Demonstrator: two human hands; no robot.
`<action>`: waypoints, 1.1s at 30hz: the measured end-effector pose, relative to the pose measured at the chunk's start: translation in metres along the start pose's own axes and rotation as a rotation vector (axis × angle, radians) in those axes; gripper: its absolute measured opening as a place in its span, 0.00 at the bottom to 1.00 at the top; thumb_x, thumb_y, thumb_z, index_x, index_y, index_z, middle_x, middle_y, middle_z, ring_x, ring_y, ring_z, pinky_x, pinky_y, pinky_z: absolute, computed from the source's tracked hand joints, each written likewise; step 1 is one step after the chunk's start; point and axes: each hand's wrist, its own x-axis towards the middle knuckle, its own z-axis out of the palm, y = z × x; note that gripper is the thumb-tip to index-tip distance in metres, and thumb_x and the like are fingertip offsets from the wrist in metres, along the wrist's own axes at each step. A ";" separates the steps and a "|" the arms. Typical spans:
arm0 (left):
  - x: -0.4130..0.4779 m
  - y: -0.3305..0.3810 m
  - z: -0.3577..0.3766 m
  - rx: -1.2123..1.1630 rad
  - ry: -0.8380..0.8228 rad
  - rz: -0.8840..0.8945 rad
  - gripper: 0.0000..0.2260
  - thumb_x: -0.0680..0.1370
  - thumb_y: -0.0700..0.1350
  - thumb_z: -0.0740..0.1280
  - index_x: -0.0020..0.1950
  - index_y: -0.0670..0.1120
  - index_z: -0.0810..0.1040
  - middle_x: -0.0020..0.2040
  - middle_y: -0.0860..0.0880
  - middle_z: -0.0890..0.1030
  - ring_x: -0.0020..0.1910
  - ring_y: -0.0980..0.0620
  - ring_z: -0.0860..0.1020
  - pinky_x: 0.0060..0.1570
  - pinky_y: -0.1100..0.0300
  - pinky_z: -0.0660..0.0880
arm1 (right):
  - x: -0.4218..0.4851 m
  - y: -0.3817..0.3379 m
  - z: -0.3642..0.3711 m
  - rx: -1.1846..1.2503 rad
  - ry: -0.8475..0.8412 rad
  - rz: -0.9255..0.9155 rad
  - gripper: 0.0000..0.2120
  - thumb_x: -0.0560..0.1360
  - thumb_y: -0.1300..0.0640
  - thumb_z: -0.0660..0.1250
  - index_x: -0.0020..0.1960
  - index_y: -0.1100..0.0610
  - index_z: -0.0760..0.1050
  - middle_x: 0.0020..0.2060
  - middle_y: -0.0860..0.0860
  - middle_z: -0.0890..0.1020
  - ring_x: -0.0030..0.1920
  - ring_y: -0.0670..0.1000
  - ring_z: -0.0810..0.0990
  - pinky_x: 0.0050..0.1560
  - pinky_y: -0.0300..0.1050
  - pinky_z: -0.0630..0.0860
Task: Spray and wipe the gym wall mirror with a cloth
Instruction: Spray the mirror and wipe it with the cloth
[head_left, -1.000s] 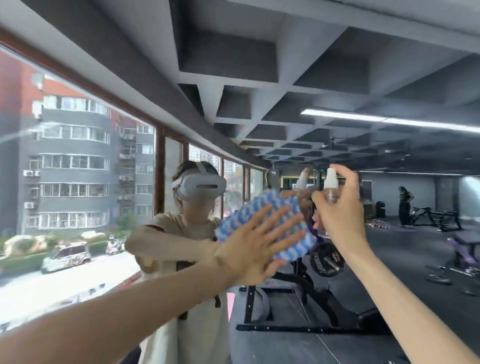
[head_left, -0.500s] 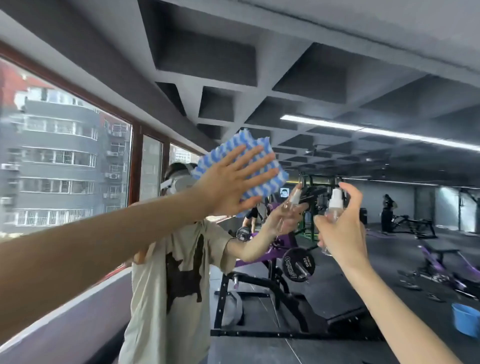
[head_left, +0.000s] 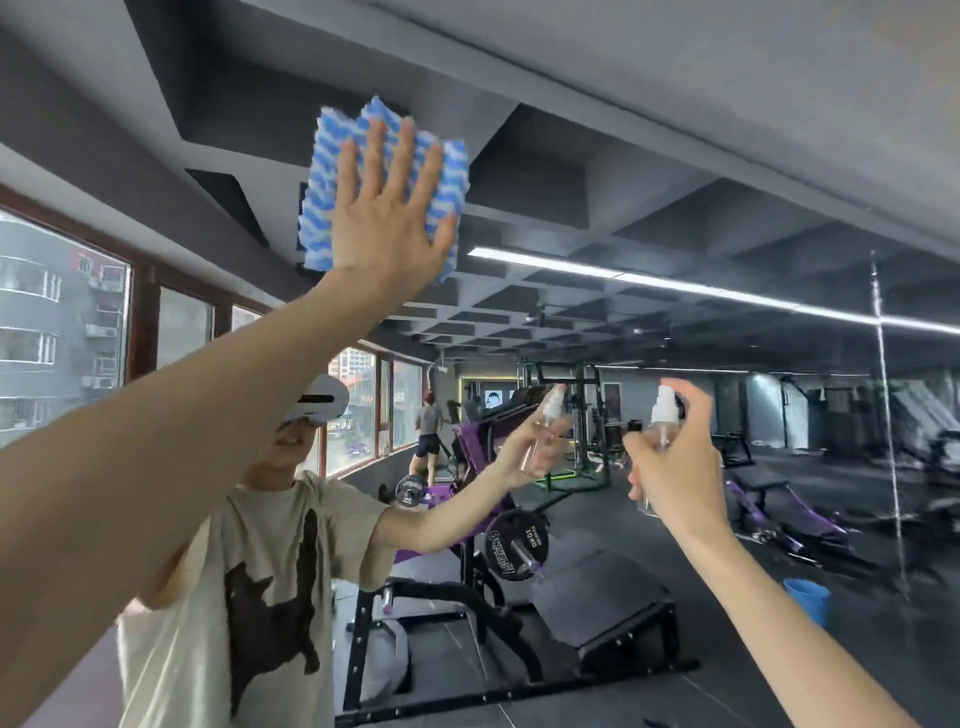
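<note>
Cloth (head_left: 323, 208) — blue-and-white, ribbed — lies flat against the mirror (head_left: 753, 322), high up, directly under the fingers of the left hand (head_left: 387, 228). These fingers are extended and spread, pressing the cloth to the glass. Well below and to the right of them, the right hand (head_left: 675, 478) grips the spray bottle (head_left: 664, 415) — fingers curled round its clear body, index finger on the white pump head.

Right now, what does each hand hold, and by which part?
Right hand grips the bottle round its body. Left hand presses the cloth flat against the mirror.
</note>
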 end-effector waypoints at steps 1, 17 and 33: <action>0.004 0.015 0.004 -0.003 -0.001 0.026 0.30 0.81 0.61 0.41 0.79 0.50 0.42 0.79 0.45 0.43 0.78 0.42 0.41 0.75 0.45 0.39 | 0.007 0.008 -0.002 0.014 0.013 0.005 0.28 0.76 0.68 0.65 0.69 0.48 0.61 0.40 0.55 0.76 0.26 0.51 0.75 0.23 0.38 0.73; 0.045 0.304 0.076 0.049 0.020 0.060 0.30 0.81 0.60 0.39 0.79 0.48 0.39 0.79 0.43 0.41 0.77 0.41 0.40 0.75 0.44 0.38 | 0.180 0.172 -0.123 0.117 -0.025 -0.086 0.27 0.76 0.67 0.65 0.66 0.43 0.61 0.41 0.56 0.77 0.27 0.49 0.76 0.27 0.40 0.76; 0.102 0.593 0.147 0.070 -0.093 0.378 0.29 0.81 0.60 0.38 0.78 0.48 0.37 0.79 0.43 0.39 0.77 0.41 0.38 0.74 0.44 0.36 | 0.331 0.300 -0.285 0.076 0.103 -0.073 0.26 0.76 0.69 0.63 0.66 0.46 0.62 0.38 0.54 0.75 0.27 0.52 0.73 0.25 0.43 0.74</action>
